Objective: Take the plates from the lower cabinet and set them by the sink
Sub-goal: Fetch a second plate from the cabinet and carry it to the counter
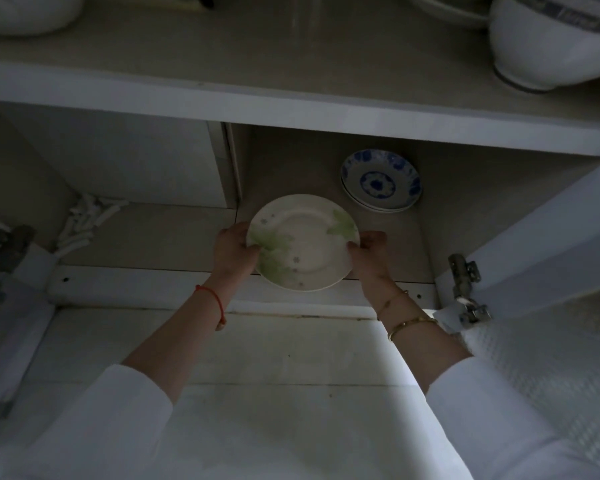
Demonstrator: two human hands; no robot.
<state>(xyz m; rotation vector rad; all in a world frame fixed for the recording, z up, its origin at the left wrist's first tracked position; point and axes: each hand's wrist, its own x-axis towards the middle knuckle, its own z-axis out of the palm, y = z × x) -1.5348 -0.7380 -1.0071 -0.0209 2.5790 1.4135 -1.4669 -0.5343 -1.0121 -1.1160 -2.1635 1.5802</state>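
A white plate with green leaf prints is held over the front edge of the lower cabinet's floor. My left hand grips its left rim, thumb on top. My right hand grips its right rim the same way. Behind it, at the back right of the cabinet, lies a small stack of blue-and-white patterned plates. The sink is out of view.
The cabinet door stands open at the right, with metal hinges. A shelf overhead carries white bowls. Several white tube-like pieces lie in the left compartment behind a divider.
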